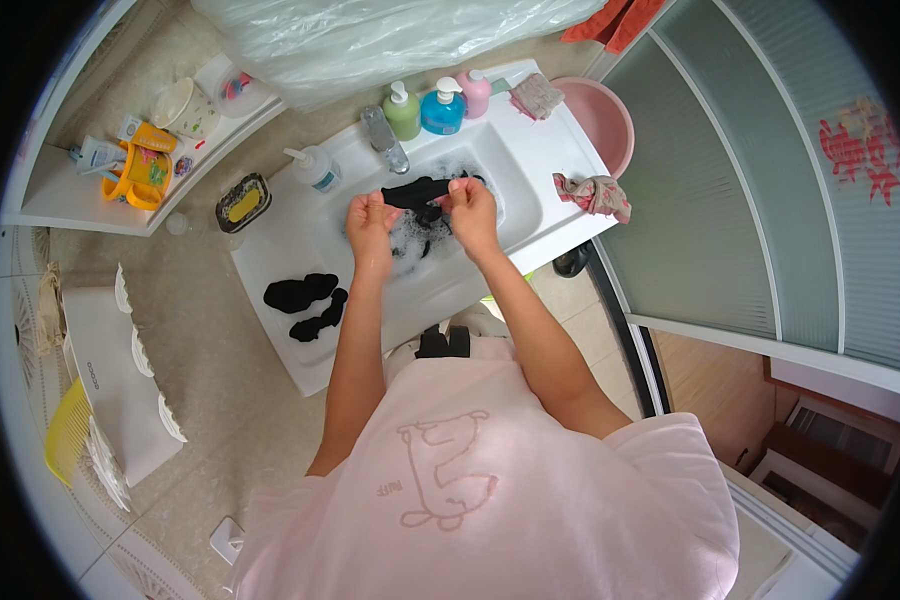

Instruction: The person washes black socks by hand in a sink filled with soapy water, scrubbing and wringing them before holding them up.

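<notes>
Stretched between my two hands is a black cloth piece (pixel 420 193), which looks like a sock, above the white sink basin (pixel 521 202). My left hand (pixel 370 229) pinches its left end, and my right hand (pixel 471 214) pinches the right end. Below it, soapy water (pixel 412 251) with foam holds more black cloth, partly hidden by my hands. Two black socks (pixel 300 292) lie crumpled on the basin's left ledge. The metal faucet (pixel 386 141) stands just behind the held cloth.
Pump bottles, one green (pixel 402 112), one blue (pixel 442 109) and one white (pixel 315 169), line the back rim. A black soap dish (pixel 244 202) sits left. Crumpled cloths (pixel 594 196) lie on the right ledge, beside a pink basin (pixel 619 127). A sliding glass door (pixel 690 187) is at right.
</notes>
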